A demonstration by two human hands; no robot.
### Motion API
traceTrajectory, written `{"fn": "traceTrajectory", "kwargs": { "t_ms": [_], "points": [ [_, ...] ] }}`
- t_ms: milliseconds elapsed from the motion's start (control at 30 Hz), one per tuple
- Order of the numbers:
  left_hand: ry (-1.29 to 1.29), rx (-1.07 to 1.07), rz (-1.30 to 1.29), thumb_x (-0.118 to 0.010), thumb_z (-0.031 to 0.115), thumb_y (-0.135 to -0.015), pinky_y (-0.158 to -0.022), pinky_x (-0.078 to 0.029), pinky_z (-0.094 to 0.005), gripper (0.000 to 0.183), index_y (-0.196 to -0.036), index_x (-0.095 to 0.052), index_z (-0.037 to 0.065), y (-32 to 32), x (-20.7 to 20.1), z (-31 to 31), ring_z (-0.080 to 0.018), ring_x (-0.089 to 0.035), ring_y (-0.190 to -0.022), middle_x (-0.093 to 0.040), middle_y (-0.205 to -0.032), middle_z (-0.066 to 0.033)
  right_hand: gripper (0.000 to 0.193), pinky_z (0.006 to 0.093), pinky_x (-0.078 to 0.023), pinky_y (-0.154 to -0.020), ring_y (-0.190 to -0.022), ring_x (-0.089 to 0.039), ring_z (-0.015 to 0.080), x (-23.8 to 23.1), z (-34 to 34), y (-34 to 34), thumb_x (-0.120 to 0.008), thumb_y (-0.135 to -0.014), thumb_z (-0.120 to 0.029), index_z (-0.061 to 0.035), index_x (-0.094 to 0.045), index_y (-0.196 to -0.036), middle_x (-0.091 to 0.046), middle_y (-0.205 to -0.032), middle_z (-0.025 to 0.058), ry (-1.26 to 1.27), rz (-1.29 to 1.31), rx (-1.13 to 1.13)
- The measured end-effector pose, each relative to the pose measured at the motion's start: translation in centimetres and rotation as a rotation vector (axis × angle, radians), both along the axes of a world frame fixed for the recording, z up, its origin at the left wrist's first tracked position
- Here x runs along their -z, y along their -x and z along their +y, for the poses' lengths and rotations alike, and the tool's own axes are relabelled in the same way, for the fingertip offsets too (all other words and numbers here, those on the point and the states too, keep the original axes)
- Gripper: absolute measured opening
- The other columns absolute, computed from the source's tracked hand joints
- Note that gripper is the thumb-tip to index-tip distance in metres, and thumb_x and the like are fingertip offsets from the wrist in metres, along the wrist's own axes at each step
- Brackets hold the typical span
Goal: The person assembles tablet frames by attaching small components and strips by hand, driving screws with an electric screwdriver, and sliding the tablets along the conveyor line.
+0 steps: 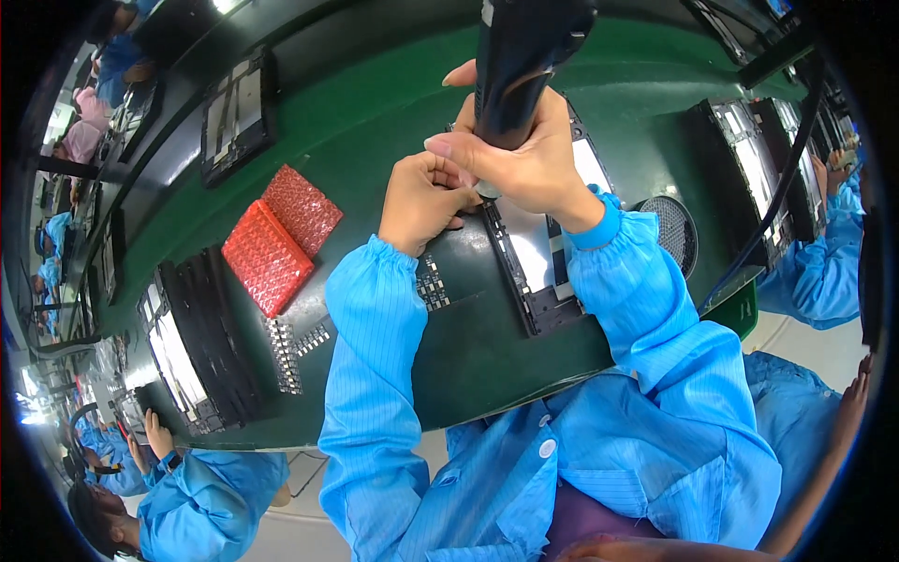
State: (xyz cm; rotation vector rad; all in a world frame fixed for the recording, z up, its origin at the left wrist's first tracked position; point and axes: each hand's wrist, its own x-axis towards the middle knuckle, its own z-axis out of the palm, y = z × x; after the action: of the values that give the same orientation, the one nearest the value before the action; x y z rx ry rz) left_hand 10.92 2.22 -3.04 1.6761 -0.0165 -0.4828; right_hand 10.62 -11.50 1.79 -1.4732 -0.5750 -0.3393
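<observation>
A black electric screwdriver [515, 89], held upright, is gripped by my right hand [543, 169], its thumb lying across the lower body. The tip points down at the left edge of a black-framed panel [536, 304] with a bright silver inner face. My left hand [421, 199] is closed in a pinch beside that tip, at the panel's edge. Whatever sits between its fingertips is too small to make out. My right hand and forearm cover part of the panel. Small metal-and-black pieces [433, 285] lie in a cluster by my left wrist.
Red bubble-wrap pouches [267, 258] and more small pieces [284, 354] lie left, near stacked black frames [211, 328]. Another panel [237, 117] lies far left. At right are a round mesh dish [676, 236], stacked panels [744, 155] and a dark cable [775, 220]. Co-workers sit both sides.
</observation>
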Motion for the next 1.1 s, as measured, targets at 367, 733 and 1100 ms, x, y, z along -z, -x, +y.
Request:
{"fn": "traceTrajectory", "kwargs": {
  "t_ms": [367, 733, 1100],
  "points": [
    [0.004, -0.019, 0.031, -0.066, -0.003, -0.070, -0.046, -0.049, -0.0204, 0.009, -0.074, -0.059, 0.001, 0.2, -0.2, 0.0, -0.0115, -0.061, -0.060, -0.062, -0.071, -0.0046, 0.043, 0.0216, -0.044, -0.053, -0.054, -0.055, 0.0063, 0.0, 0.1, 0.1, -0.072, -0.071, 0.002, 0.0043, -0.049, -0.107, -0.058, -0.062, 0.0026, 0.012, -0.006, 0.012],
    [-0.123, 0.060, -0.418, -0.071, 0.003, -0.071, -0.061, -0.047, -0.0245, 0.022, -0.091, -0.065, -0.004, 3.2, -0.3, 0.9, -0.0106, -0.056, -0.067, -0.061, -0.076, -0.0055, 0.043, 0.0222, -0.044, -0.047, -0.050, -0.056, 0.0092, -0.8, -0.5, 0.2, -0.069, -0.073, 0.005, 0.0052, -0.046, -0.110, -0.058, -0.060, 0.0041, -0.037, 0.000, -0.050],
    [-0.161, 0.017, -0.481, -0.074, 0.004, -0.069, -0.055, -0.045, -0.0271, 0.016, -0.076, -0.062, -0.004, 3.4, -0.2, 0.1, -0.0139, -0.055, -0.060, -0.059, -0.072, -0.0074, 0.045, 0.0234, -0.045, -0.046, -0.051, -0.057, 0.0100, -0.6, -0.2, 0.5, -0.069, -0.072, 0.007, 0.0035, -0.046, -0.110, -0.058, -0.061, 0.0045, -0.087, 0.020, -0.062]
  ]
}}
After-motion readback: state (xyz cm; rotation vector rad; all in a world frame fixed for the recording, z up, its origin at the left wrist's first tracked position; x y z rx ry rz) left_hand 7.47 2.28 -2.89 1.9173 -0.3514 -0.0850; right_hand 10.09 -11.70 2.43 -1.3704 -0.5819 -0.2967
